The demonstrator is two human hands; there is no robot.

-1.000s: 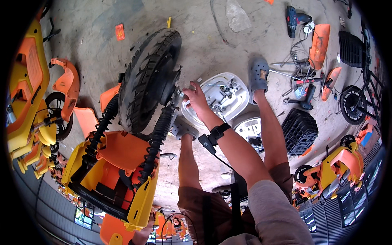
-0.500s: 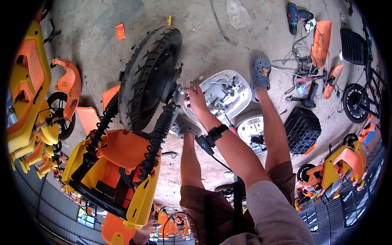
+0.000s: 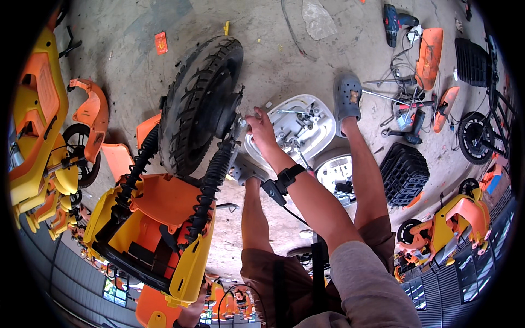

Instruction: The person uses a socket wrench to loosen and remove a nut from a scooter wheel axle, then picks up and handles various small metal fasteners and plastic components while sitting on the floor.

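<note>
My right hand (image 3: 258, 129) is curled at the metal axle end (image 3: 241, 122) beside the black knobby wheel (image 3: 191, 109); what its fingers hold is too small to tell. The wheel sits between two black spring struts (image 3: 210, 191) on an upturned yellow and orange vehicle body (image 3: 186, 273). Just right of the hand lies a white tray (image 3: 314, 123) with small metal hardware and tools. At the lower left, part of my left arm (image 3: 190, 314) shows behind the body; its hand and fingers are hidden.
At right are two drills (image 3: 391, 24), tangled cables and tools, orange panels (image 3: 429, 57), black crates (image 3: 404, 175), a black frame with a wheel (image 3: 474, 136) and a yellow-orange vehicle (image 3: 459, 224). More vehicles (image 3: 38, 136) stand left. My legs (image 3: 254, 218) flank a second white tray (image 3: 333, 169).
The whole view has shifted slightly to the right in the picture since one second ago. My right hand stays at the axle end, with its fingers moved very little.
</note>
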